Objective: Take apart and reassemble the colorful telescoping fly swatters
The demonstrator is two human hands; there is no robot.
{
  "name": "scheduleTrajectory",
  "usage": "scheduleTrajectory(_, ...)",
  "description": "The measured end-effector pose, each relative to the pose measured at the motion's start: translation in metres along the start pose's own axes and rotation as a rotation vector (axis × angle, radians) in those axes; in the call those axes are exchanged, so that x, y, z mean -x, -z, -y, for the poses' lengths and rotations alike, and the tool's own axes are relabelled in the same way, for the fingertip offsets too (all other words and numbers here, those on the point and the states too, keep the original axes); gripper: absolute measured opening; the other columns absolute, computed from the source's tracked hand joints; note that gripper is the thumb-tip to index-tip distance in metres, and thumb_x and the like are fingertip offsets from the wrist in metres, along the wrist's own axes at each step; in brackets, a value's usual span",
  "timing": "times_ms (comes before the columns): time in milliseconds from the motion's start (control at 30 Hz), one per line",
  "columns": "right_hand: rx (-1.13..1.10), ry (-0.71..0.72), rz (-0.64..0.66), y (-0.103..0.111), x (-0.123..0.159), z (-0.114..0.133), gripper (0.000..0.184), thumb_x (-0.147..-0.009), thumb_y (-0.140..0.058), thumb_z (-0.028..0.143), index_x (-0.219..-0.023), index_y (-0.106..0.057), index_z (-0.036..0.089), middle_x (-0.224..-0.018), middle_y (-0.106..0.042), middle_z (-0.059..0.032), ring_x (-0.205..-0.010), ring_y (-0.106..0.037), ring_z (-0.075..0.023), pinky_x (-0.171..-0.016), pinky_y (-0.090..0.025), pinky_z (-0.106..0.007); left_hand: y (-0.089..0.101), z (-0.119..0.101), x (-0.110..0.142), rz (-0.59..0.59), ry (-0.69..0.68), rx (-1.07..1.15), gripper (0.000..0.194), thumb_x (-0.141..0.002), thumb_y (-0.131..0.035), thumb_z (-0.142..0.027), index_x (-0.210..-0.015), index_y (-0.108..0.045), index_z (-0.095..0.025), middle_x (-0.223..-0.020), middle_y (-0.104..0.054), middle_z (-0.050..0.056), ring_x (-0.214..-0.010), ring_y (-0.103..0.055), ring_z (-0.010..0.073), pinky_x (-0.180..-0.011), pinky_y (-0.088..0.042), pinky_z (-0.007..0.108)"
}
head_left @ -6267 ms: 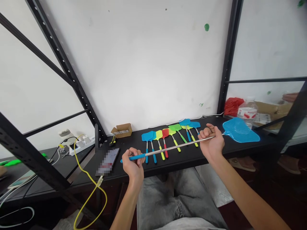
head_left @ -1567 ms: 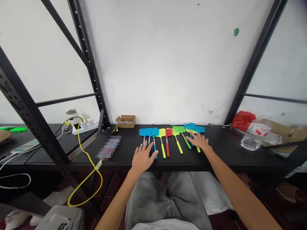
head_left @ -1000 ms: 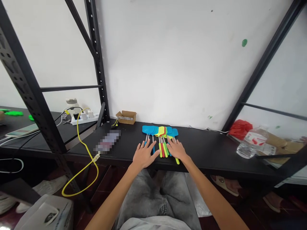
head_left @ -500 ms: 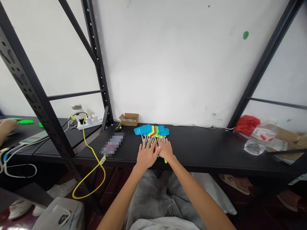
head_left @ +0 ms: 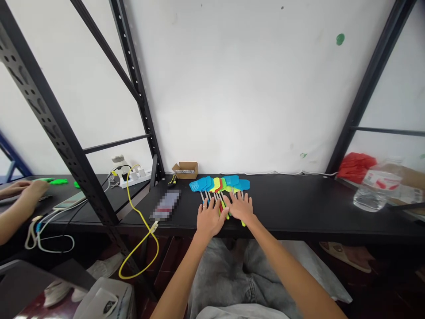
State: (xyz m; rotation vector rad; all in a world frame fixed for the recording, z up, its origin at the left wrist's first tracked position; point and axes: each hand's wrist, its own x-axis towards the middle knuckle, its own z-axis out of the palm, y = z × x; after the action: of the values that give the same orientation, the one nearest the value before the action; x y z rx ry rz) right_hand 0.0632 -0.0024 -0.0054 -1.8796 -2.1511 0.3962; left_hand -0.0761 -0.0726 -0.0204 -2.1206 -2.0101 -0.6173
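Note:
Several small fly swatters (head_left: 219,184) with blue, yellow, red and green heads lie bunched together on the black table (head_left: 292,208). My left hand (head_left: 210,217) rests flat on their handles at the left, fingers stretched out, a ring on one finger. My right hand (head_left: 242,207) lies flat on the handles at the right, fingers spread. The two hands are side by side and almost touch. The heads fan out beyond my fingertips toward the wall.
A phone (head_left: 165,204) on a yellow cable (head_left: 139,248) lies left of the swatters, a small cardboard box (head_left: 185,169) behind. A power strip (head_left: 134,176) sits further left. Another person's hand (head_left: 23,190) works at far left. A water bottle (head_left: 375,192) and red bag (head_left: 355,161) are right.
The long extended swatter I held is gone. My hands went flat onto the spread row and pushed the swatters together into one tight bunch; now the hands have drifted slightly right.

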Motion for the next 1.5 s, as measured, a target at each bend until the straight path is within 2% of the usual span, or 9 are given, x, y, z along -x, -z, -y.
scheduleTrajectory(267,-0.007,0.071,-0.004,-0.001,-0.006,-0.017,0.079,-0.091,-0.010,0.071,-0.156,-0.025,0.029,-0.162,-0.020,-0.0100,-0.148,-0.010,-0.0391,-0.114,-0.003,-0.056,0.004,0.004,-0.011,0.111,-0.040,-0.011,0.067,-0.093,-0.027,-0.069,-0.148,-0.041,-0.034,-0.157,-0.035,0.007,-0.144,-0.026,0.0418,-0.114,-0.024,0.057)
scheduleTrajectory(600,-0.272,0.236,-0.028,-0.012,-0.014,0.029,0.063,-0.098,-0.020,0.057,-0.152,-0.036,0.028,-0.158,-0.033,-0.0087,-0.146,-0.023,-0.0331,-0.114,-0.015,-0.048,0.004,0.017,-0.017,0.126,-0.108,-0.012,0.062,-0.096,-0.036,-0.051,-0.150,-0.039,-0.022,-0.158,-0.032,0.009,-0.145,-0.024,0.0386,-0.115,-0.027,0.051)
scheduleTrajectory(800,-0.262,0.236,-0.106,0.002,-0.018,0.004,0.056,-0.100,-0.022,0.042,-0.148,-0.042,0.023,-0.150,-0.046,-0.0049,-0.135,-0.043,-0.0218,-0.107,-0.032,-0.032,0.014,0.012,-0.004,0.052,-0.197,0.031,0.056,-0.096,-0.039,-0.053,-0.149,-0.038,-0.037,-0.161,-0.025,0.000,-0.149,-0.017,0.0331,-0.118,-0.019,0.053)
scheduleTrajectory(933,-0.140,0.133,-0.176,0.015,-0.017,-0.025,0.046,-0.093,-0.045,0.041,-0.129,-0.062,0.018,-0.135,-0.057,-0.0142,-0.127,-0.047,-0.0330,-0.105,-0.034,-0.044,0.018,0.001,0.004,0.100,-0.286,0.073,0.064,-0.088,-0.047,-0.067,-0.147,-0.039,-0.043,-0.160,-0.029,-0.001,-0.147,-0.022,0.0368,-0.118,-0.015,0.058)
scheduleTrajectory(1100,0.018,0.059,-0.196,0.026,-0.017,-0.029,0.032,-0.090,-0.051,0.039,-0.101,-0.073,0.019,-0.114,-0.066,-0.0163,-0.115,-0.056,-0.0341,-0.091,-0.044,-0.043,0.018,-0.011,0.008,0.123,-0.266,0.102,0.068,-0.083,-0.048,-0.074,-0.141,-0.050,-0.038,-0.156,-0.037,0.002,-0.144,-0.026,0.0400,-0.117,-0.016,0.061)
scheduleTrajectory(1233,-0.132,-0.016,-0.104,0.025,-0.024,-0.009,0.036,-0.085,-0.058,0.049,-0.094,-0.073,0.018,-0.108,-0.067,-0.0196,-0.111,-0.060,-0.0377,-0.092,-0.044,-0.048,0.018,-0.010,0.008,0.102,-0.251,0.086,0.055,-0.088,-0.050,-0.062,-0.136,-0.054,-0.035,-0.154,-0.041,0.001,-0.142,-0.031,0.0372,-0.116,-0.020,0.059)
scheduleTrajectory(1333,-0.228,-0.051,-0.079,0.024,-0.035,-0.002,0.024,-0.077,-0.070,0.038,-0.089,-0.071,0.016,-0.104,-0.068,-0.0202,-0.110,-0.062,-0.0383,-0.092,-0.045,-0.049,0.017,-0.006,0.007,0.079,-0.248,0.076,0.050,-0.088,-0.052,-0.054,-0.133,-0.056,-0.034,-0.151,-0.044,0.000,-0.141,-0.035,0.0347,-0.116,-0.023,0.056)
scheduleTrajectory(1433,-0.351,-0.076,-0.009,0.027,-0.046,-0.012,0.011,-0.071,-0.073,0.026,-0.071,-0.067,0.017,-0.076,-0.069,-0.0150,-0.088,-0.069,-0.0337,-0.080,-0.052,-0.044,0.016,0.000,0.005,0.039,-0.232,0.067,0.044,-0.088,-0.054,-0.047,-0.129,-0.058,-0.033,-0.147,-0.050,0.000,-0.139,-0.038,0.0315,-0.116,-0.025,0.053)
scheduleTrajectory(1500,-0.467,-0.092,0.038,0.029,-0.050,-0.025,0.016,-0.071,-0.072,0.024,-0.060,-0.062,0.018,-0.056,-0.062,-0.0099,-0.068,-0.069,-0.0286,-0.067,-0.054,-0.038,0.015,0.005,0.003,0.012,-0.211,0.063,0.041,-0.088,-0.054,-0.042,-0.127,-0.060,-0.032,-0.145,-0.051,0.000,-0.137,-0.039,0.0294,-0.117,-0.025,0.051)
